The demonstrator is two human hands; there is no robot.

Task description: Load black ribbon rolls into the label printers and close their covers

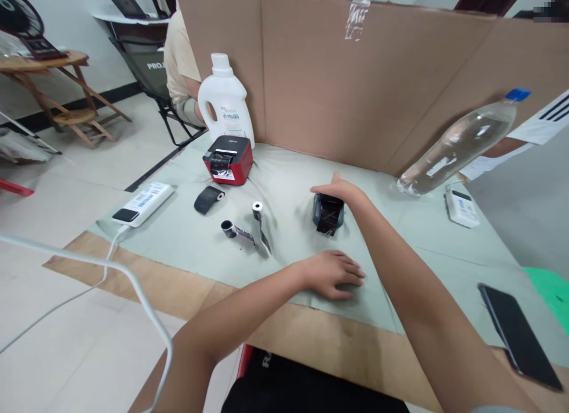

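My left hand rests palm down on the pale green cloth, fingers stretched out, holding nothing. My right hand lies at the top and far edge of a small dark box-shaped device, apparently a label printer. Its visible fingers are extended rather than wrapped round the device; the rest is hidden or blurred. A shiny black strip hangs from the device's front. To the left are a roll with a white core and trailing strip, a black roll with its strip unwound, and a flat black roll.
A red-and-black label printer stands before a white jug. A cardboard panel borders the back. A tilted water bottle, white power bank with cable, another white device and phone surround the work area. People sit beyond.
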